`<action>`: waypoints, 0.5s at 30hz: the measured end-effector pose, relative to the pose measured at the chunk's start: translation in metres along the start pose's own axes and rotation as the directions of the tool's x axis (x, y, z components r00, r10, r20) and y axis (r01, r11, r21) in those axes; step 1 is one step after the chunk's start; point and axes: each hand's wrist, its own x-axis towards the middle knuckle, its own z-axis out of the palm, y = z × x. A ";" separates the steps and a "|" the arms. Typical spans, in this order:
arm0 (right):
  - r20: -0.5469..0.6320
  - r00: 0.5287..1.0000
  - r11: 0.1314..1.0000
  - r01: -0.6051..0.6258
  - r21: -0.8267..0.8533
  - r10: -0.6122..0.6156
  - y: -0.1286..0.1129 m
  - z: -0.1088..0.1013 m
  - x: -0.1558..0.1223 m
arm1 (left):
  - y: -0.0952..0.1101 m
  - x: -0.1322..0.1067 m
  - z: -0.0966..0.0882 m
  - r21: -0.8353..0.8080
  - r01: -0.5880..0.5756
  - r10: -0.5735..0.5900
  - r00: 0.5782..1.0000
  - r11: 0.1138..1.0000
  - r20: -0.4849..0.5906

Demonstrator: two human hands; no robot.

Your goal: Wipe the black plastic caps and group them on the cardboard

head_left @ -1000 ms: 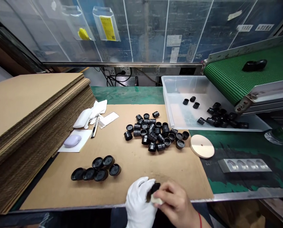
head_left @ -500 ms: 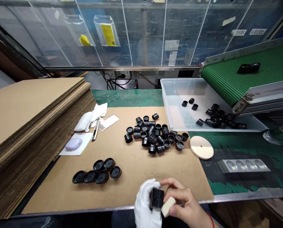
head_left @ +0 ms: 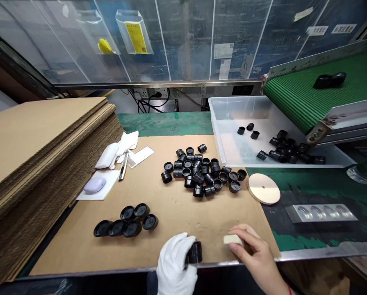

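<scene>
At the near edge, the left hand [head_left: 174, 264] in a white cloth glove grips a round, black plastic cap [head_left: 196, 251]. To its right, the bare right hand [head_left: 253, 249] pinches a small cream block [head_left: 232, 239]. Seven black round caps [head_left: 132, 229] sit left on a brown cardboard sheet [head_left: 177, 215]. Farther back lies a pile of black caps [head_left: 198, 177], left of a flat, pale disc [head_left: 263, 188]. Far right, a clear plastic bin [head_left: 228, 131] holds more.

1. Left hand [head_left: 174, 264]: gloved; its visible part is fully covered.
2. Glove [head_left: 172, 270]: white, matte, lightly creased, following the hand's shape.
3. Right hand [head_left: 253, 250]: bare.
4. Band [head_left: 289, 289]: red, thin, worn on the right arm [head_left: 273, 273], partly cut off at the edge of view.
5. Clothing [head_left: 152, 283]: dark, bluish beside the glove; garment type cannot be told.
</scene>
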 end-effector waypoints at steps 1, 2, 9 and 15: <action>-0.010 0.999 0.997 0.045 -0.057 -0.046 0.005 0.000 -0.002 | 0.000 -0.001 0.000 -0.006 0.013 -0.013 1.000 1.000 0.001; -0.011 0.995 0.988 0.099 -0.120 -0.101 0.009 0.000 -0.004 | 0.001 -0.002 0.000 -0.011 0.033 -0.033 0.999 0.999 -0.004; 0.157 0.952 0.864 0.306 -0.400 -0.264 0.011 -0.013 -0.010 | 0.008 0.002 -0.003 -0.043 0.119 -0.120 0.992 0.992 -0.026; 0.267 0.934 0.892 0.319 -0.319 -0.238 -0.010 -0.010 -0.001 | 0.011 0.007 -0.001 -0.118 0.170 -0.175 0.984 0.978 -0.031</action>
